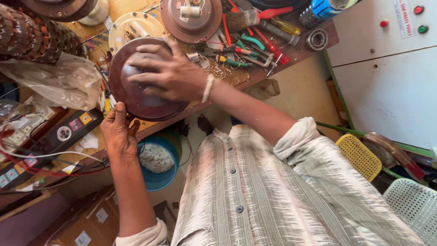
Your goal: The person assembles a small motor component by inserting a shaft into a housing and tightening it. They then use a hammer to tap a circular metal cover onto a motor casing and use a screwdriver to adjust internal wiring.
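My right hand (166,73) pressing flat, fingers spread wide, on top of brown round motor cover (141,98). My left hand (119,132) gripping cover's lower rim, thumb up against edge. Cover sitting at desk (300,52) edge; hand tools (250,48) lying behind, blue bucket (159,180) sitting below.

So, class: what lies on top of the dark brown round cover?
The right hand lies spread on the brown round cover; the left hand grips its near rim. The cover's centre is hidden.
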